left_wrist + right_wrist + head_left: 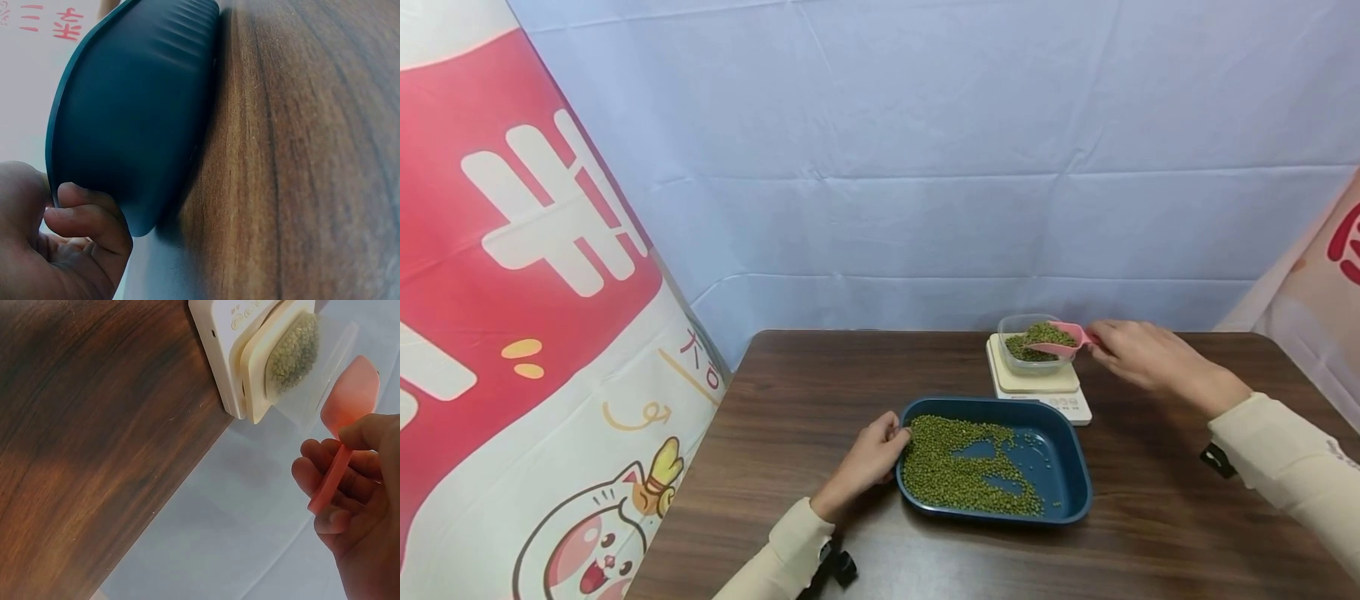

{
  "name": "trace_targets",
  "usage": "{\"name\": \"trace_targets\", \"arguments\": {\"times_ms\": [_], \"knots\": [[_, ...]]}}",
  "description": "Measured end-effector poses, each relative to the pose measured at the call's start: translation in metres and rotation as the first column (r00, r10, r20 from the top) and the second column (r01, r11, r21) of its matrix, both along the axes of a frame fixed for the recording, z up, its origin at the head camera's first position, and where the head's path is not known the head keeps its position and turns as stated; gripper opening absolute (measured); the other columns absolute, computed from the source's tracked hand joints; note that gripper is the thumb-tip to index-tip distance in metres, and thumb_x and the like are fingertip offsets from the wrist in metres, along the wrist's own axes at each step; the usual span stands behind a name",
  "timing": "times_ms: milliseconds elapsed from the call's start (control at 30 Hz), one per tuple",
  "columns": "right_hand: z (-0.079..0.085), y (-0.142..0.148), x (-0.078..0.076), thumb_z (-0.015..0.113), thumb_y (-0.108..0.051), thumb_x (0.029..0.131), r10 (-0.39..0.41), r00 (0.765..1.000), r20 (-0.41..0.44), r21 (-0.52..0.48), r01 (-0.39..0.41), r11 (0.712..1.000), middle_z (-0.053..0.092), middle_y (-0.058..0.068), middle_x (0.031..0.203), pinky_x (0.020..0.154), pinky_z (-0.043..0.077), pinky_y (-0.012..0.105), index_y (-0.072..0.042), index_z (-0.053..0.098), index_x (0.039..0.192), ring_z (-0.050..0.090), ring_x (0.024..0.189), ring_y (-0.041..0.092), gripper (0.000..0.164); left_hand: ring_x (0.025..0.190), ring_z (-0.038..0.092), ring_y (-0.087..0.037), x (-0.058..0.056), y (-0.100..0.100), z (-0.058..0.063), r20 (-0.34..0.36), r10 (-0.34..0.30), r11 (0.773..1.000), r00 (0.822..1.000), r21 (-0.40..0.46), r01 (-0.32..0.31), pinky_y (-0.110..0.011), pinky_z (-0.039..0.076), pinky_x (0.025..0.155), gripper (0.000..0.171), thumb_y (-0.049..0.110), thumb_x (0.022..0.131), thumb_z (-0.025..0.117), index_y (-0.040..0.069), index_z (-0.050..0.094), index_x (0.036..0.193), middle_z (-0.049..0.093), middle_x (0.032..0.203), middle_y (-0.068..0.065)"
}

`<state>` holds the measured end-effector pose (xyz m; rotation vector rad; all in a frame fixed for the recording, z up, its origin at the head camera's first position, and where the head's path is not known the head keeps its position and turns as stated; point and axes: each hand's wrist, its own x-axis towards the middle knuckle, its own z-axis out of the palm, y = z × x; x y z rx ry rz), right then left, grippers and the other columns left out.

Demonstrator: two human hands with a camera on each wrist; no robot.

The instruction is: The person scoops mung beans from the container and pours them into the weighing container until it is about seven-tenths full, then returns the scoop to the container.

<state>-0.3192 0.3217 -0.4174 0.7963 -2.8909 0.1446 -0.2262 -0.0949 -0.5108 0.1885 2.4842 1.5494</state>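
A pink scoop loaded with green mung beans is over the clear plastic container. My right hand grips its handle, thumb on top in the right wrist view. The container, with beans inside, sits on a white kitchen scale. My left hand pinches the left rim of a blue tray; in the left wrist view the fingers curl against the tray's outer wall. Mung beans cover mostly the left part of the tray, thinning to the right.
The brown wooden table bears the tray and the scale. Behind its back edge hangs a pale blue cloth. A printed red and white cloth hangs at the left. The scale stands near the back edge, just behind the tray.
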Motion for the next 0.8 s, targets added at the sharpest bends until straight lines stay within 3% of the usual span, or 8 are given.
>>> {"name": "trace_targets", "arguments": {"times_ms": [300,500,800], "knots": [[0.003,0.0,0.001,0.06,-0.016,0.091,0.002,1.0,-0.014,0.017,-0.001,1.0,0.051,-0.001,0.076,0.05,0.039,0.034,-0.007,0.058,0.097,0.046,0.061,0.016,0.011,0.038,0.039,-0.01,0.0,0.0,0.001,-0.004,0.004,1.0,1.0,-0.005,-0.004,-0.02,0.036,0.033,0.021,0.03,0.099,0.05,0.013,0.046,0.086,0.044,0.065,0.002],[0.006,0.0,0.001,0.062,-0.016,0.09,0.014,0.999,-0.035,0.026,-0.013,1.0,0.049,-0.001,0.074,0.049,0.038,0.034,-0.01,0.056,0.091,0.045,0.06,0.016,0.008,0.037,0.037,-0.01,0.001,-0.001,0.002,0.011,-0.007,0.999,1.0,0.034,0.007,-0.021,0.034,0.034,0.023,0.028,0.1,0.05,0.01,0.044,0.086,0.037,0.059,0.003],[0.012,0.002,0.001,0.061,-0.017,0.09,0.001,1.0,-0.006,0.064,-0.001,0.998,0.052,0.0,0.076,0.05,0.04,0.035,-0.008,0.058,0.093,0.046,0.061,0.017,0.009,0.037,0.037,-0.01,0.002,-0.002,0.004,0.014,-0.024,0.999,1.0,0.045,0.023,-0.021,0.034,0.034,0.023,0.028,0.1,0.05,0.011,0.044,0.087,0.036,0.058,0.003]]}}
